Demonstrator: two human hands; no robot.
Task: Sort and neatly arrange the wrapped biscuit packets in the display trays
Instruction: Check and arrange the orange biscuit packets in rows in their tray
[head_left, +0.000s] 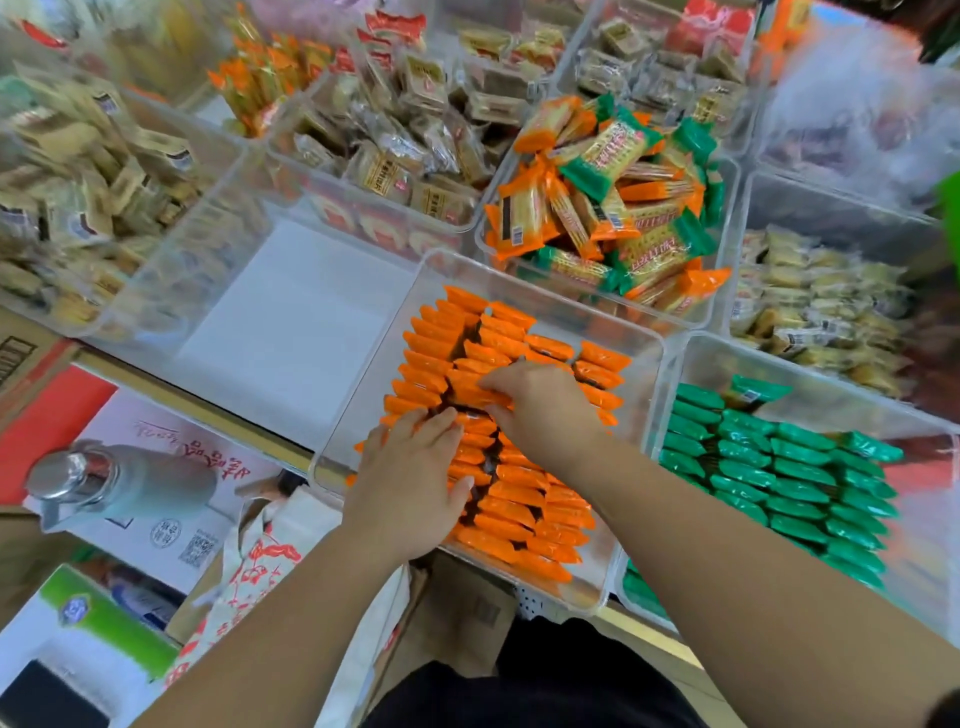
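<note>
We see the left hand (410, 483) flat, fingers straight, pressing on glossy orange packets (514, 512). The right hand (540, 405) is just beside it, fingers bent onto the same rows; we cannot tell if it grips. The packets stand edge-on in tight rows in a clear plastic tray (644, 364) at frame centre. Green packets (779, 467) sit in rows to the right, with a loose mixed pile (613, 197) above.

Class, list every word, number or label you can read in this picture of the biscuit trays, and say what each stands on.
Nothing reads clearly enough to quote.
White box: red brush characters, upside down, not legible; QR code and round stamp too small.
Mixed orange and green packets: red characters and barcodes, blurred.
Brown packets: dark characters, blurred.
</note>
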